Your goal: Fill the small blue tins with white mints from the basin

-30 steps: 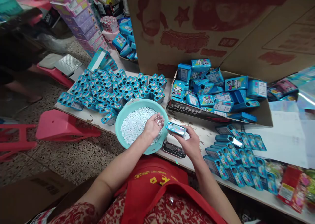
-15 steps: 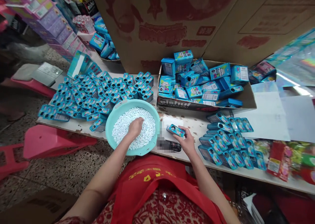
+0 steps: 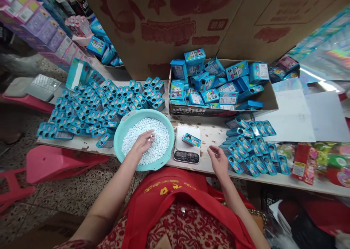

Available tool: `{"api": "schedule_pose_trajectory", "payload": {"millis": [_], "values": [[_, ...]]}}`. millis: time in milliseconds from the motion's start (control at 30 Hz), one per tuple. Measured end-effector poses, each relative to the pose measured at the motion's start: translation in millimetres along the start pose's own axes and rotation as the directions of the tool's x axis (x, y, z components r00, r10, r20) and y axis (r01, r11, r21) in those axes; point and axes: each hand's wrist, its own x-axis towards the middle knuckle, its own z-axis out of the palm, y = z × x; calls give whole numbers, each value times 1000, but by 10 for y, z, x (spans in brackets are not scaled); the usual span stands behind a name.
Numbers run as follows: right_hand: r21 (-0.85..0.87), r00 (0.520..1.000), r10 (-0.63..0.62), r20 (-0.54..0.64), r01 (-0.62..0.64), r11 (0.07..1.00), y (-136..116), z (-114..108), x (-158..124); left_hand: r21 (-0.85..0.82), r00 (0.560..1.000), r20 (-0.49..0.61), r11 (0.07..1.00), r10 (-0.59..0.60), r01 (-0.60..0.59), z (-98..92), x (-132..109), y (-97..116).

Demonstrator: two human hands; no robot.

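Note:
My left hand (image 3: 142, 142) is over the turquoise basin (image 3: 117, 144), its fingers loosely curled around a few white pellets. More small white candy-like pellets (image 3: 158, 147) fill the basin beneath it. A blue carton (image 3: 192, 140) with a round hole lies on a small white kitchen scale (image 3: 187, 129), right of the basin; nothing grips it. My right hand (image 3: 219, 162) is open and apart from the scale, close to the rows of blue cartons (image 3: 250, 150) on the right.
Many holed blue cartons (image 3: 90, 107) crowd the table's left side. Behind the scale, an open cardboard box (image 3: 213, 112) holds piled blue boxes. A tall cardboard carton (image 3: 177, 26) rises behind it. Pink stools (image 3: 51, 163) stand at the left edge; white sheets (image 3: 294, 114) lie at right.
My right hand has let go of the blue carton on the scale and moved right, opening. My left hand has turned and lifted slightly over the pellets, showing some at its fingers.

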Motion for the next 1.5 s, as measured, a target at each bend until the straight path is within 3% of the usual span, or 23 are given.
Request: {"api": "schedule_pose_trajectory", "payload": {"millis": [300, 433, 533, 600, 633, 700, 767, 800, 867, 933, 1000, 1033, 1133, 1200, 1300, 1400, 1433, 1500], "values": [[-5, 997, 55, 48, -55, 998, 123, 16, -162, 76, 995, 85, 996, -58, 51, 93, -13, -30], [13, 994, 103, 25, -104, 995, 200, -39, -284, 186, 993, 117, 982, -4, -18, 136, -44, -62], [24, 990, 144, -3, -144, 989, 271, -102, -389, 392, 993, 83, 913, 87, -113, 152, -46, -88], [26, 987, 161, -28, -160, 987, 313, -139, -446, 604, 973, 110, 764, 201, -226, 142, -48, -76], [25, 986, 165, -37, -164, 986, 333, -154, -471, 717, 951, 155, 632, 267, -294, 133, -53, -59], [18, 985, 163, -51, -163, 987, 368, -173, -519, 873, 879, 293, 270, 377, -406, 127, -74, -14], [0, 986, 147, -74, -148, 989, 392, -182, -570, 894, 799, 428, -68, 422, -443, 171, -107, 20], [-23, 986, 131, -104, -134, 991, 395, -187, -594, 875, 770, 480, -170, 421, -453, 226, -124, 21], [-135, 978, 39, -205, -68, 989, 376, -207, -622, 816, 722, 577, -243, 381, -524, 411, -150, -31], [-337, 942, -155, -298, 48, 940, 321, -259, -598, 709, 647, 703, -224, 295, -669, 681, -158, -168], [-557, 886, -354, -301, 138, 819, 244, -352, -514, 598, 568, 799, -165, 196, -785, 982, -151, -372], [-646, 869, -413, -274, 152, 748, 207, -412, -458, 578, 559, 814, -125, 156, -807, 1121, -146, -481], [-825, 882, -441, -164, 122, 552, 152, -607, -294, 643, 641, 759, 23, 111, -766, 1390, -147, -710], [-881, 888, -450, -96, 135, 453, 184, -702, -221, 665, 675, 719, 115, 169, -738, 1395, -180, -684], [-908, 846, -531, -47, 185, 376, 282, -746, -166, 630, 660, 662, 214, 354, -746, 1145, -342, -335], [-883, 820, -572, -11, 260, 390, 292, -706, -173, 633, 608, 484, 228, 630, -740, 646, -632, 231], [-857, 817, -577, -7, 292, 424, 256, -677, -184, 668, 569, 368, 217, 736, -712, 431, -729, 426], [-782, 817, -576, -3, 357, 510, 135, -587, -204, 799, 410, 96, 176, 907, -575, -63, -882, 777]]}}
